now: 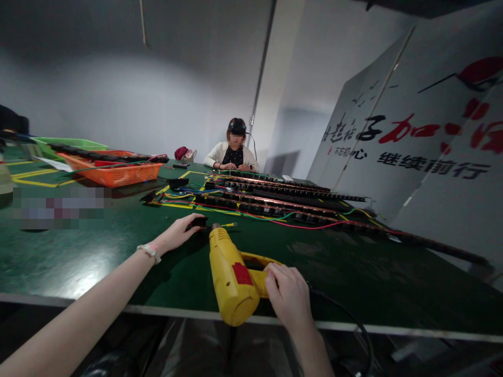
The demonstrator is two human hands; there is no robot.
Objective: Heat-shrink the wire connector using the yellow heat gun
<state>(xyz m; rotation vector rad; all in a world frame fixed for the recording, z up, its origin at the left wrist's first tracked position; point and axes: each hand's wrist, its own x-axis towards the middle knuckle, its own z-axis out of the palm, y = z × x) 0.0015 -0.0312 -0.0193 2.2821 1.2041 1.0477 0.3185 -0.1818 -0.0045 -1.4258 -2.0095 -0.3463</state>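
My right hand (290,293) is wrapped round the handle of a yellow heat gun (228,275), whose metal nozzle points away from me. Between the fingers of my left hand (181,231) is a small black block (199,222), close to the nozzle. A short lead with a yellow-sleeved ring terminal (230,225) shows just beyond the nozzle; I cannot tell whether it joins the block. From the gun a black cord (349,306) runs off over the table edge.
Long black strips with copper bars and coloured wires (275,201) lie across the green table (353,272). An orange basket (126,175) with black strips on it stands at the left, a green tray (78,144) behind. Across the table sits a person (231,152).
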